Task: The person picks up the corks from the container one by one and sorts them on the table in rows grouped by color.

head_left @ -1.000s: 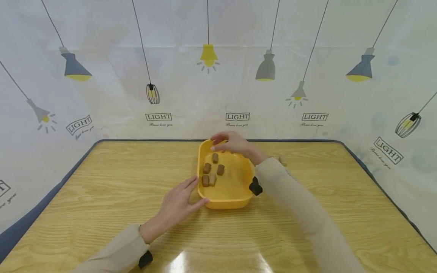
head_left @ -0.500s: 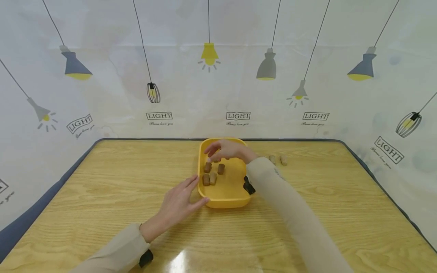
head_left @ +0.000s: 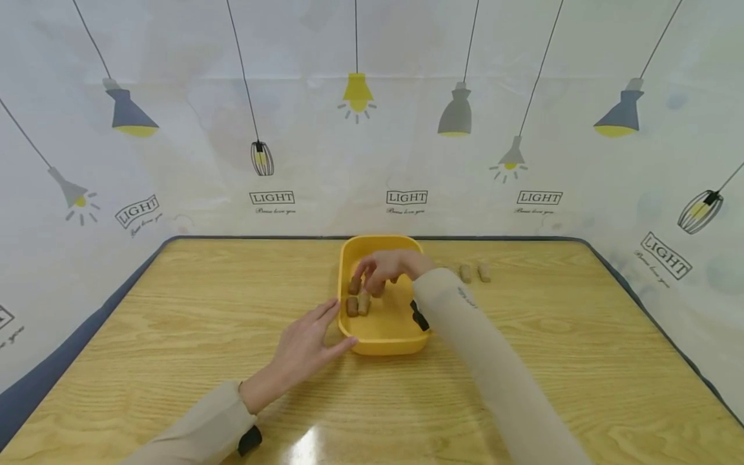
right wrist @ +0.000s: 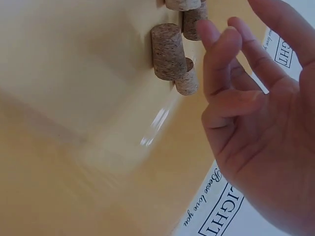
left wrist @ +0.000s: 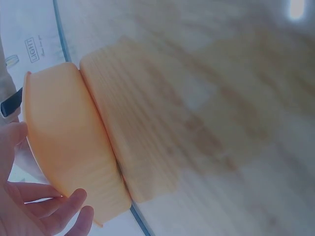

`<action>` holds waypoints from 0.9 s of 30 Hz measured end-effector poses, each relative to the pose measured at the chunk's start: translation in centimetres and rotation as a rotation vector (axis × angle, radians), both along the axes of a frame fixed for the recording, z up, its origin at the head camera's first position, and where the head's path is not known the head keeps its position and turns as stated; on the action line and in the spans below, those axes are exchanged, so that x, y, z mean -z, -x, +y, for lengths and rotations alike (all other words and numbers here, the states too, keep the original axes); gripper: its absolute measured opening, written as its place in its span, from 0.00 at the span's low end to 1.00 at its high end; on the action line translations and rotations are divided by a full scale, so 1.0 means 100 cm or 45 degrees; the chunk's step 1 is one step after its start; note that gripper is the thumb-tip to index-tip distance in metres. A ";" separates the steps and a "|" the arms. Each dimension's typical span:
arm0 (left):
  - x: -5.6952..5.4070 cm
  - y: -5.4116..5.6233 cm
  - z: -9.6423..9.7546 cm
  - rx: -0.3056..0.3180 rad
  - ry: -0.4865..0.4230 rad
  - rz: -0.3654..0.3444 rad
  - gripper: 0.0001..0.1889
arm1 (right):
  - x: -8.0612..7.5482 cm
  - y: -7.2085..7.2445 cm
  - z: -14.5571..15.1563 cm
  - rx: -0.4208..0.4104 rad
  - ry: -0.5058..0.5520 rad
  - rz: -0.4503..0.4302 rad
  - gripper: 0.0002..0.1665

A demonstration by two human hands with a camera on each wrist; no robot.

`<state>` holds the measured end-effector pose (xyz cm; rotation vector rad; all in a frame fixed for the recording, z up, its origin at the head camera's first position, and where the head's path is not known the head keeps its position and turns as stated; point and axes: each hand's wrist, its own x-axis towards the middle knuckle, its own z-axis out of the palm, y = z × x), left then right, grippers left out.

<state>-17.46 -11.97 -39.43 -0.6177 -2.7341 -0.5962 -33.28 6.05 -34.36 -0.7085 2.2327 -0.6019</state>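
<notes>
A yellow plastic box (head_left: 388, 346) holds several corks. My left hand (head_left: 303, 342) rests against its near left corner, the fingers (left wrist: 69, 209) along the outer wall and the thumb at the rim. Inside the box, my right hand (head_left: 386, 268) reaches down, fingertips right at a light cork (head_left: 363, 305). A darker cork (head_left: 352, 307) lies beside that one, and another brown cork (head_left: 355, 285) sits behind it. The right wrist view shows the right hand's fingers (right wrist: 224, 54) loosely bent beside a speckled cork (right wrist: 167, 51), with no cork in the palm.
To the right of the box, a cork (head_left: 465, 273) and another cork (head_left: 484, 272) lie on the wooden table (head_left: 232, 278), with a further one partly behind the right sleeve (head_left: 482, 349). A lamp-print backdrop (head_left: 325, 161) rises at the table's far edge.
My right hand has come from above the far rim down into the box, towards the near left corks. The sleeve's shift uncovers more corks on the table. My left hand stays put.
</notes>
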 end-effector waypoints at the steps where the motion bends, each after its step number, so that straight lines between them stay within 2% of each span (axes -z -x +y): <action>1: 0.000 0.000 0.000 0.000 0.002 0.002 0.38 | 0.001 0.000 0.000 -0.008 -0.024 -0.005 0.20; 8: -0.001 -0.001 0.000 0.008 0.003 0.021 0.37 | 0.008 -0.004 -0.003 -0.035 -0.143 0.002 0.20; 19: -0.002 -0.001 0.001 0.000 0.010 0.024 0.38 | 0.016 -0.004 -0.009 -0.039 -0.162 0.021 0.23; 27: -0.002 -0.001 0.001 -0.003 0.019 0.028 0.38 | 0.017 -0.010 -0.015 -0.057 -0.199 0.104 0.24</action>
